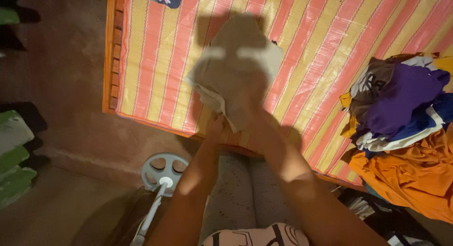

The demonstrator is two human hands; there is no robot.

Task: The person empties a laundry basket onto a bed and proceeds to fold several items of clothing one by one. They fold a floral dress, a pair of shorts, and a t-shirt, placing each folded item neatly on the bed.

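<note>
Both hands, left [216,125] and right [257,132], grip the beige cloth's [236,69] near edge, cloth lying just beyond on the striped mat [151,62].

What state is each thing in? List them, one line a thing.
Beige cloth: folded, lying on the mat, its near edge held.
Left hand: fingers closed on the cloth's near edge.
Right hand: on the cloth's near corner, grip in shadow.
Striped mat: spread flat on the bed.
Pile of clothes: unfolded, heaped on the mat.
Fan stand: upright on the floor.
</note>
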